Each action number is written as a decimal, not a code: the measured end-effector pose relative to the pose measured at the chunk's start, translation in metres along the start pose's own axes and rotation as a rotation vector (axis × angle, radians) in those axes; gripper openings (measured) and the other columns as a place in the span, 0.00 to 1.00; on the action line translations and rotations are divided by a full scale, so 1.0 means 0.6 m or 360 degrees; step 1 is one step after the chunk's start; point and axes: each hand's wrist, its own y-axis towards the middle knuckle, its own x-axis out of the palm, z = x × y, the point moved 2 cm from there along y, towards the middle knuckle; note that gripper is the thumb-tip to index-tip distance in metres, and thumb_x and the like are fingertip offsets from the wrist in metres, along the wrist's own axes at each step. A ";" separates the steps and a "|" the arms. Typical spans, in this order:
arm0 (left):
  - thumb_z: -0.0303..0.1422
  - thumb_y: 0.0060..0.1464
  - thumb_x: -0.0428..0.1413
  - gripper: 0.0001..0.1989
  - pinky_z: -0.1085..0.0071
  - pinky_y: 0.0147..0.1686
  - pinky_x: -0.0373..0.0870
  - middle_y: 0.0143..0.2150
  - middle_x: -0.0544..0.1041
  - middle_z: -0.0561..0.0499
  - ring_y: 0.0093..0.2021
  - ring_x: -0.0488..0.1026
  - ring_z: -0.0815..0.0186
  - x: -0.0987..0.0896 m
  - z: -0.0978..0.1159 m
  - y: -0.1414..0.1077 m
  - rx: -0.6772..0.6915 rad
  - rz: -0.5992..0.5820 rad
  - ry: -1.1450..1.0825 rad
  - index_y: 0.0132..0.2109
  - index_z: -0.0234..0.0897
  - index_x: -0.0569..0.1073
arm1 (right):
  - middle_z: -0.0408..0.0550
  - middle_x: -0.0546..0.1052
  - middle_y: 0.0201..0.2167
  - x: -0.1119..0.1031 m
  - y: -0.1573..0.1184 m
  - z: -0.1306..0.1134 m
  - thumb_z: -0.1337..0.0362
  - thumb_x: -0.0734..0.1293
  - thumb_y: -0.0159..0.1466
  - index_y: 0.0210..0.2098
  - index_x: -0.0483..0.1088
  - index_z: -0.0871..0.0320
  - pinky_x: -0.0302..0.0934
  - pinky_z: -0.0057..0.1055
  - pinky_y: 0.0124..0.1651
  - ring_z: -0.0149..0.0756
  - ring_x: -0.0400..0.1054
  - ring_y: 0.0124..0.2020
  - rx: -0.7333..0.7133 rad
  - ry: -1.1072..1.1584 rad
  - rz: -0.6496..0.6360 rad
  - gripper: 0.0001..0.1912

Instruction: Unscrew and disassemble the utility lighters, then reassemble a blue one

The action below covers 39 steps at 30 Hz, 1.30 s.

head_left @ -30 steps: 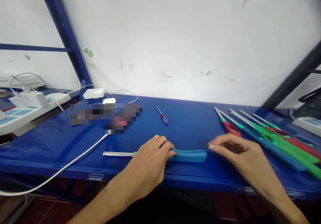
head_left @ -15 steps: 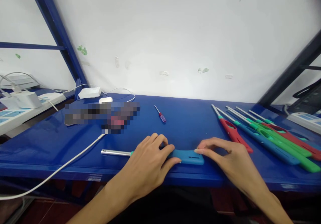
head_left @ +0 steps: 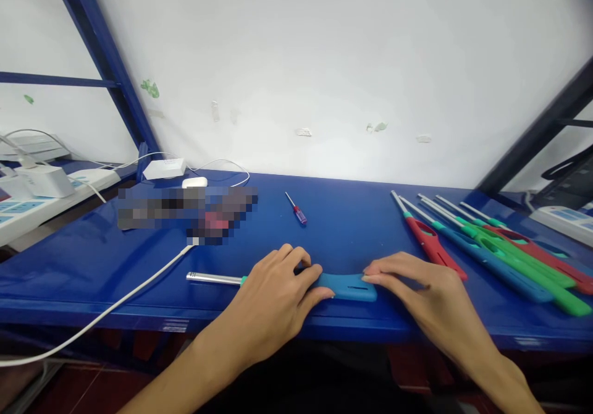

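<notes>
A blue gas lighter [head_left: 345,286] with a long silver barrel lies crosswise near the front edge of the blue table. Fingers bent over its handle, my left hand [head_left: 278,299] grips it and hides the middle, trigger area included. My right hand [head_left: 428,290] is closed in a pinch, thumb and index fingertips together at the top edge of the handle's right end. Whatever is between those fingertips is too small or hidden to make out. Beyond the lighter lies a small screwdriver [head_left: 300,214] with a red and purple handle.
Several long lighters in red [head_left: 433,247], blue [head_left: 498,264] and green [head_left: 532,272] lie together on the right. On the left are a blurred-out object [head_left: 162,209], a white cable [head_left: 139,293], a white case [head_left: 194,183] and a power strip [head_left: 92,182]. A white wall [head_left: 301,62] stands behind.
The view has shifted very slightly. My right fingertips have edged a little to the right along the handle's end; my left hand keeps its grip on the lighter.
</notes>
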 end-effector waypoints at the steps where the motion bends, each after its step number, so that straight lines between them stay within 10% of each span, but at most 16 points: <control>1: 0.41 0.74 0.48 0.19 0.44 0.56 0.74 0.49 0.76 0.45 0.48 0.74 0.55 0.000 0.000 0.000 0.0003 0.0005 0.0001 0.56 0.36 0.78 | 0.40 0.84 0.38 -0.001 -0.001 0.000 0.55 0.70 0.70 0.36 0.81 0.46 0.71 0.31 0.46 0.38 0.79 0.40 -0.0045 -0.0030 0.0009 0.09; 13: 0.41 0.74 0.48 0.19 0.44 0.57 0.74 0.48 0.76 0.45 0.47 0.74 0.56 0.002 -0.001 0.001 0.0021 0.0015 0.0006 0.57 0.35 0.78 | 0.41 0.84 0.45 -0.007 -0.008 -0.020 0.70 0.63 0.74 0.48 0.77 0.51 0.72 0.26 0.48 0.31 0.78 0.44 -0.0655 -0.0335 -0.0014 0.12; 39: 0.41 0.74 0.48 0.20 0.46 0.55 0.75 0.48 0.76 0.45 0.47 0.74 0.56 -0.001 -0.001 0.002 0.0044 0.0037 0.0007 0.57 0.35 0.78 | 0.36 0.84 0.50 -0.007 -0.042 -0.021 0.65 0.69 0.71 0.51 0.80 0.42 0.74 0.31 0.54 0.35 0.81 0.48 -0.0497 -0.0323 0.0107 0.13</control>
